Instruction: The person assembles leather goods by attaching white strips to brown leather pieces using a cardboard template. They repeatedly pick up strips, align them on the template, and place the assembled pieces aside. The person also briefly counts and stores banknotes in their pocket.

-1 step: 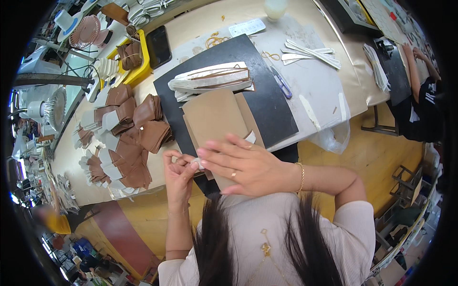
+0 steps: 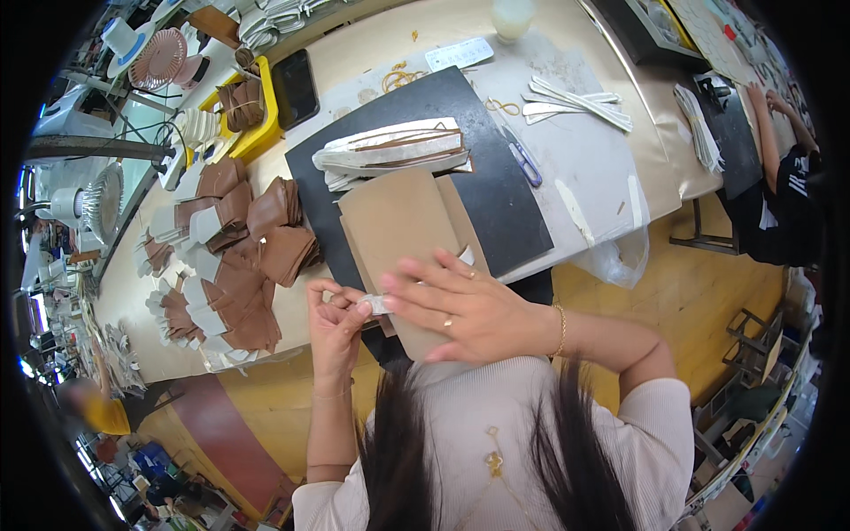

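Observation:
My left hand (image 2: 336,329) is closed, its thumb and forefinger pinching the end of a small white strip (image 2: 377,304). The strip runs toward the fingers of my right hand (image 2: 469,311), which is held flat, fingers stretched out, over a tan board (image 2: 398,212). Whether that palm touches the board I cannot tell. The board lies partly on a black mat (image 2: 509,203) and reaches over the table's near edge toward me. A second small white piece (image 2: 467,256) shows beside my right fingertips. Beyond the board lies a bundle of white and brown strips (image 2: 390,146).
Piles of brown and grey folded pieces (image 2: 243,274) lie to the left. Farther back are a yellow tray (image 2: 266,115), a phone (image 2: 295,86) and small fans (image 2: 158,60). Purple-handled snips (image 2: 526,165) and loose white strips (image 2: 580,102) are on the right. Another person's arm (image 2: 768,133) is at far right.
My right hand has shifted slightly to the right, and more of the white strip shows between my hands. My left hand keeps its pinch.

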The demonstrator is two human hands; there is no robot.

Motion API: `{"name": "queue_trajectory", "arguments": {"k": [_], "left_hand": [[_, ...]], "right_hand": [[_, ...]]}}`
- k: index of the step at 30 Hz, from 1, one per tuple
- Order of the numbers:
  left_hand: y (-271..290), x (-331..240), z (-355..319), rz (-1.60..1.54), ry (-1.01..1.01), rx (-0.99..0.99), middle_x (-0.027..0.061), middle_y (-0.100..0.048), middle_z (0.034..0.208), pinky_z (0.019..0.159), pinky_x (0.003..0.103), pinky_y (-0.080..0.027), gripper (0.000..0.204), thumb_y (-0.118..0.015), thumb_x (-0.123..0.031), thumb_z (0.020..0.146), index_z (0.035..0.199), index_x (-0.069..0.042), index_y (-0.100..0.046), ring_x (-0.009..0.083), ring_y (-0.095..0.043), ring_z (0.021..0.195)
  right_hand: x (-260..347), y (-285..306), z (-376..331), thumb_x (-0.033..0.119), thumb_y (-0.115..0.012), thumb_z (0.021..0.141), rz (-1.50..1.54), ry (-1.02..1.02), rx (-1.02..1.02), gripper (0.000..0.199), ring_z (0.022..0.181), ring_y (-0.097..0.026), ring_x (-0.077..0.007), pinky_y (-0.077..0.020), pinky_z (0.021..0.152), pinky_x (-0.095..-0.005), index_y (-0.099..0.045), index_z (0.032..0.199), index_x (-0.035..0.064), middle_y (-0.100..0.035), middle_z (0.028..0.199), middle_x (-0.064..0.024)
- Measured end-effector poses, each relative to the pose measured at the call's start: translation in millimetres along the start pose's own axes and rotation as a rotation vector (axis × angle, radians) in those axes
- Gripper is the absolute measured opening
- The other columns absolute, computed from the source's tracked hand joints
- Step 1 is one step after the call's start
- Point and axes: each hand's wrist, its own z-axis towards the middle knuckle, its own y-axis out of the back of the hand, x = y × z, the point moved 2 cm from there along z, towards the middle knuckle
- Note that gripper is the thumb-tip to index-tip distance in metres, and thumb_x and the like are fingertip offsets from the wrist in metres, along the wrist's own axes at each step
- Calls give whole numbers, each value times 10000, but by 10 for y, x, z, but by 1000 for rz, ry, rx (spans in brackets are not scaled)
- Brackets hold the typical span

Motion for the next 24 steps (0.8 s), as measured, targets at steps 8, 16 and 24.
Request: {"name": "queue_trajectory", "arguments": {"k": [8,16,24], "left_hand": [[76,113,144,-16,108,25,60,-614,849,728,252,-471,410,-661,25,795,1085,-99,-400,146,-601,802],[-326,-623,197,352,-81,148,97,-640,858,709,235,-479,224,-661,41,774,993,32,-615,127,-593,764],[-897,-1034,776,514,-287,261,45,-648,866,693,238,-459,173,-683,-33,779,942,17,-652,88,-570,773]], "right_hand": [[-294,-357,-383,540,-307,930,839,-327,-366,800,1411,-30,-278,-56,1131,-376,52,1450,50,-15,1524,-166],[-1277,434,-746,230,-520,941,510,-732,-776,299,1024,-568,-155,-434,887,-279,-615,1122,12,-630,1113,-76],[-2492,1065,-903,138,-633,806,-629,-775,-676,202,944,-537,-291,-413,856,-387,-682,981,49,-607,973,-116]]}}
